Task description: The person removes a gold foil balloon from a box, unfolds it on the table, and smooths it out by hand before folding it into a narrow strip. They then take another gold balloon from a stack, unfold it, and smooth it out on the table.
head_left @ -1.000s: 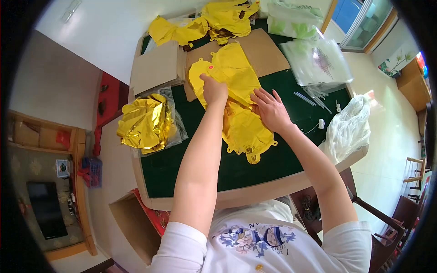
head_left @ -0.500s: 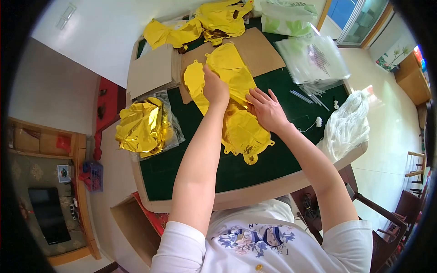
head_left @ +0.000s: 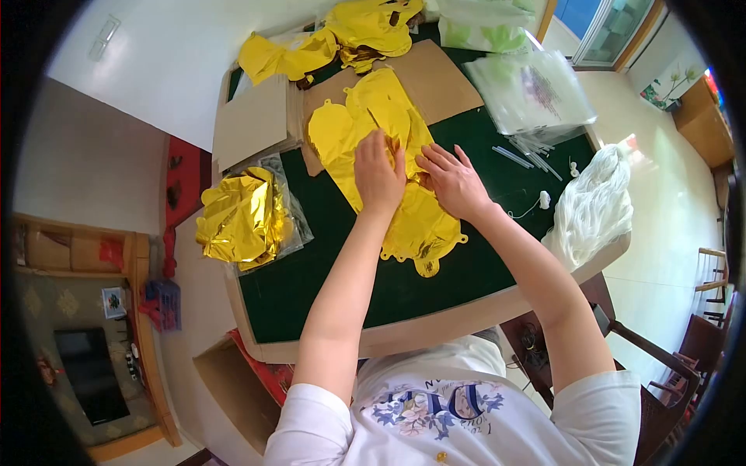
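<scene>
A flat gold foil balloon [head_left: 423, 225] lies lengthwise on the green table top, its upper part over a brown cardboard sheet [head_left: 447, 81]. My left hand [head_left: 379, 172] is at the balloon's middle, fingers bent and pressed together on the foil; what they grip is hidden. Close beside it on the right, my right hand [head_left: 453, 180] rests on the balloon's edge with its fingers partly spread. The foil is creased between the two hands.
More gold foil balloons [head_left: 373, 31] lie at the table's far edge. Cardboard sheets [head_left: 256, 124] and a bagged gold foil bundle [head_left: 245, 213] are left. Clear plastic bags [head_left: 532, 93], thin white sticks [head_left: 513, 157] and white string [head_left: 597, 202] are right.
My left hand has moved down and right along the balloon, closer to my right hand. The balloon's upper left part now lies flatter. My right hand has barely shifted.
</scene>
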`<state>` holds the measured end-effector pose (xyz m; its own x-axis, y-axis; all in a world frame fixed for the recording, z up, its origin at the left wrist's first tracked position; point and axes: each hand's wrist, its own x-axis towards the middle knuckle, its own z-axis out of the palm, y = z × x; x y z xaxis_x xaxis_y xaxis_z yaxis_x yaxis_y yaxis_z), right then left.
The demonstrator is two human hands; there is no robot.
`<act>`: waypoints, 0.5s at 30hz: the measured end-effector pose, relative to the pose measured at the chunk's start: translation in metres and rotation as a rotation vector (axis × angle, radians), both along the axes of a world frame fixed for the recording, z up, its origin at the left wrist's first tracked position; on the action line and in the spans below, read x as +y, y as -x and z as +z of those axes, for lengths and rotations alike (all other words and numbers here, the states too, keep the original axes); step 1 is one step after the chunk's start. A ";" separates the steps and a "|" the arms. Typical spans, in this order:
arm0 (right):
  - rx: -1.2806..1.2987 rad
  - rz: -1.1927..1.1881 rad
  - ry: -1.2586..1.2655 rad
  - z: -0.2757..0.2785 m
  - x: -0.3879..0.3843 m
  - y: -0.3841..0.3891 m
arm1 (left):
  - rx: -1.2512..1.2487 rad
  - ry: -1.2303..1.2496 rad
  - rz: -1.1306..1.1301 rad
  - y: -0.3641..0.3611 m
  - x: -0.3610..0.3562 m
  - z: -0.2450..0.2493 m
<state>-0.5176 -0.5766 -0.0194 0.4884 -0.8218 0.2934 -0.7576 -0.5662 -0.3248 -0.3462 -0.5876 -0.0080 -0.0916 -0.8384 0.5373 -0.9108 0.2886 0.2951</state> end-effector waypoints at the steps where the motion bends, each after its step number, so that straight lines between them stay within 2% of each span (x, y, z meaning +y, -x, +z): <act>1: 0.010 -0.002 0.003 -0.001 0.000 0.000 | -0.101 0.049 -0.036 0.001 0.000 -0.004; 5: 0.004 -0.005 0.016 -0.001 -0.001 0.001 | -0.245 -0.335 -0.039 -0.004 0.002 -0.014; 11: -0.034 -0.004 0.024 -0.001 0.001 0.000 | -0.210 -0.289 -0.091 -0.011 0.006 -0.015; 14: -0.024 -0.001 0.028 -0.001 0.000 0.000 | -0.023 -0.183 -0.064 -0.015 0.004 -0.002; 15: -0.026 0.000 0.025 0.001 0.000 0.000 | 0.070 -0.112 0.021 -0.021 0.004 -0.003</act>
